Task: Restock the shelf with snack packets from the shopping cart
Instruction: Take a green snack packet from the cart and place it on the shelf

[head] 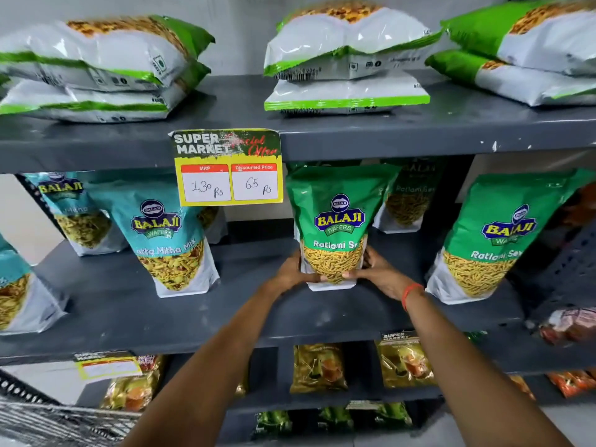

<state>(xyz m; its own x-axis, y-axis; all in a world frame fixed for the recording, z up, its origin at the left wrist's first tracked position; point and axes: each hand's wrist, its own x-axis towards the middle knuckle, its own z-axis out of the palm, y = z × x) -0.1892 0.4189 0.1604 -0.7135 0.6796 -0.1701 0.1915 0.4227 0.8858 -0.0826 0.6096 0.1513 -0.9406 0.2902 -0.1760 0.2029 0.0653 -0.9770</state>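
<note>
The grey shelf (322, 317) holds standing snack bags in a row. In the middle, the green packet (335, 221) stands upright on its flat base, between a blue packet (167, 233) and another green one (496, 240). The left hand (295, 272) and right hand (379, 272) clasp its lower sides, fingers closed around it. It looks light, soft and a little slippery, so holding low seems best.

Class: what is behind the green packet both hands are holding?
Behind the held green packet, to its right, stands another green packet, partly covered. Directly behind it, the view is blocked.
</note>
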